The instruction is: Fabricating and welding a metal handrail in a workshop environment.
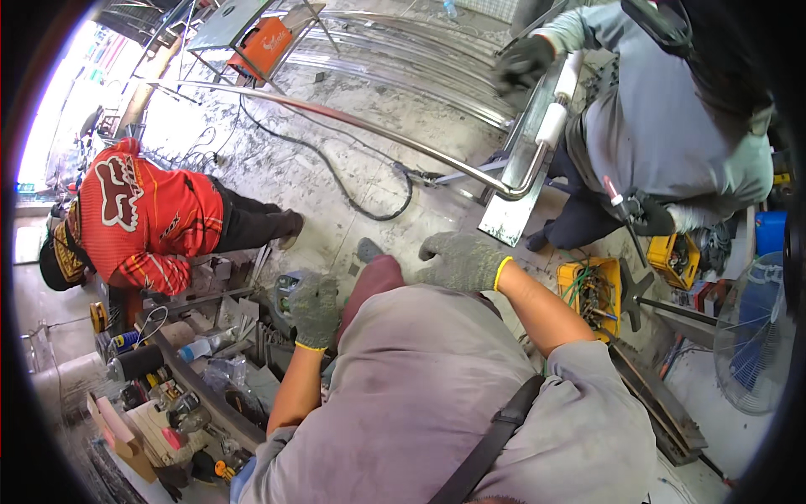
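Note:
My left hand point(314, 312), in a grey knit glove with a yellow cuff, is low beside my leg. Its fingers are curled against a rounded grey-green object point(286, 291) that looks like a tool, though the glove covers much of it. My right hand point(463, 262), gloved the same way, lies over my other knee with its fingers stretched out and nothing visible in them. Beyond it, a bent shiny metal pipe point(403, 141) reaches across to a flat metal bar point(510, 216). A co-worker's gloved hand point(651, 215) holds a red-and-white tipped tool point(614, 191).
A person in red point(151, 218) bends over at left. An orange machine point(262, 46) sits under a metal table, and a black cable point(336, 172) loops over the floor. Yellow crates point(617, 290) and a fan point(756, 336) stand right. Tools clutter a bench point(201, 403) at lower left.

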Motion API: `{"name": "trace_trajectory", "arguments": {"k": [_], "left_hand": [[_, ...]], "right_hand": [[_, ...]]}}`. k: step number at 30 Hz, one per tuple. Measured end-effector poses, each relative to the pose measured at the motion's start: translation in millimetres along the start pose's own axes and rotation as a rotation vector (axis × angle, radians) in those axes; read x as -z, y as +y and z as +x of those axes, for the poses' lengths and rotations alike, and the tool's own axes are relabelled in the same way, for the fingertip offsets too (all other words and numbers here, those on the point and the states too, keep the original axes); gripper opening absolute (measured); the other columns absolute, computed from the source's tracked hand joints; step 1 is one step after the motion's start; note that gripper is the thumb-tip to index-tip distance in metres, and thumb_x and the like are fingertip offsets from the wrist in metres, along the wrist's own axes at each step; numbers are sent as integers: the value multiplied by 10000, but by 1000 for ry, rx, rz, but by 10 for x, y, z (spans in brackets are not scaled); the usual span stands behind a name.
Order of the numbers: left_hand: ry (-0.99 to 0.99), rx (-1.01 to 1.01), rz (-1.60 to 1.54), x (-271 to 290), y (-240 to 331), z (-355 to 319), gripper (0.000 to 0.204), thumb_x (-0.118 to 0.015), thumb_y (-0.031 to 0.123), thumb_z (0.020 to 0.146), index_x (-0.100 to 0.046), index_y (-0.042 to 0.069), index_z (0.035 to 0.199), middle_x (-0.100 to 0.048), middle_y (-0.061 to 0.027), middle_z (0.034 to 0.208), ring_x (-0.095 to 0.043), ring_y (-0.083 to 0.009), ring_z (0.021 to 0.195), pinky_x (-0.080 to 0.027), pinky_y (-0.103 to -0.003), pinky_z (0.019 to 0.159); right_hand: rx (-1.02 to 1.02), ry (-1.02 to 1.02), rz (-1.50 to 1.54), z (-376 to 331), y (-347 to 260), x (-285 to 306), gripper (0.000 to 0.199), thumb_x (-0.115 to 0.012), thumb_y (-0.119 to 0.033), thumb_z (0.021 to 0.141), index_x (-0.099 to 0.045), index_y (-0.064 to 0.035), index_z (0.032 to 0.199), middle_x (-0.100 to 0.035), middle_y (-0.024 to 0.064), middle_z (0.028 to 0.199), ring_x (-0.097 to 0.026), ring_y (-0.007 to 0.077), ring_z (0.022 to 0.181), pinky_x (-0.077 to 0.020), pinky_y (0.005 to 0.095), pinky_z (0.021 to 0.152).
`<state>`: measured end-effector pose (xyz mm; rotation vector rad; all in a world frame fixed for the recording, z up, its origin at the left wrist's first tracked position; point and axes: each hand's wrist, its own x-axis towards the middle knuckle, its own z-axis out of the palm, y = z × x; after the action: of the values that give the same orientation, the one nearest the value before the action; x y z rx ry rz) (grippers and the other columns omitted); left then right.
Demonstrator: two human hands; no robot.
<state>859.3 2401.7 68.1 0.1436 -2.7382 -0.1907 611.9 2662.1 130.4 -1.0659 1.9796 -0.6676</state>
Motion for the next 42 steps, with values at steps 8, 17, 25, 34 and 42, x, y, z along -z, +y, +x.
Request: {"name": "trace_trajectory", "arguments": {"k": [8,17,25,34,42], "left_hand": [[27,462,-597,-74,-638,203,456,-635,175,987,-560,-14,1396,-637,-205,1340,-609,-352,1257,-464,-439,1100],[167,437,-532,102,-2005,838,830,-717,429,962,-388,-3,1590,-423,-262,1609,-389,-440,1496,-299,-503,1254],[220,436,-381,303,-3020,1047,887,-755,430,925,-355,21,1604,-387,-244,1638,-368,-438,1503,-281,-554,1244],[273,547,-151,226,-3703,1075,774,-754,248,932,-401,-68,1545,-460,-298,1560,-415,-454,1467,-313,-512,1244],[-140,698,-115,-199,-3931,2179,806,-720,473,938,-468,-37,1509,-490,-301,1538,-458,-455,1435,-383,-502,1201]], "right_hand": [[23,-66,-88,746,-310,30,605,-664,-525,903,-702,-6,1213,-706,249,1221,-657,431,1166,-503,491,1019],[41,49,-203,1680,-1078,210,517,-734,-465,920,-705,-34,1205,-710,209,1209,-664,388,1139,-513,471,1005],[22,106,-266,2548,-1491,113,495,-751,-470,905,-730,-33,1137,-720,218,1156,-662,409,1133,-516,478,991],[-14,-206,-382,3425,-1965,284,517,-685,-498,898,-749,-37,1121,-741,243,1143,-701,440,1072,-544,524,913],[60,-148,-282,4081,-1925,442,520,-704,-465,903,-705,-29,1186,-729,243,1160,-680,436,1113,-526,520,953]]}}
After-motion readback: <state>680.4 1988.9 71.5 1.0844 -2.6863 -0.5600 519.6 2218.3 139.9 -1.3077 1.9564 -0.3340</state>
